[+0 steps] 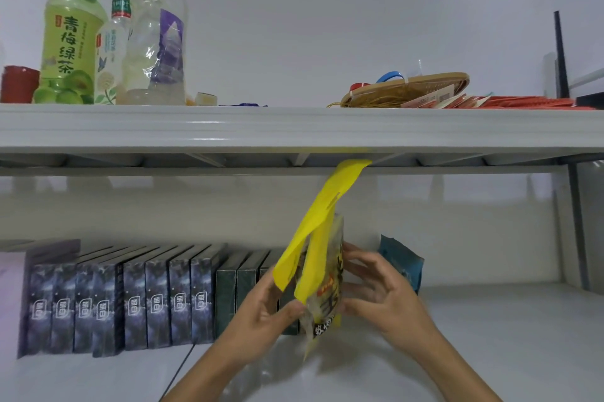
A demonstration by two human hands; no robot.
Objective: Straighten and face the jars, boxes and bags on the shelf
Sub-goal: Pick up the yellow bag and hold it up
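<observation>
Two tall yellow bags stand edge-on on the lower shelf, their tops reaching the underside of the upper shelf. My left hand grips their lower left side with the thumb on the front edge. My right hand presses the right side, fingers spread. A row of several dark boxes stands upright to the left, with green boxes beside the bags. A blue bag leans behind my right hand.
The upper shelf carries a green tea bottle, two clear bottles, a red cup, a woven basket and red packets. A dark post stands at the right. A thin black cable crosses the lower shelf.
</observation>
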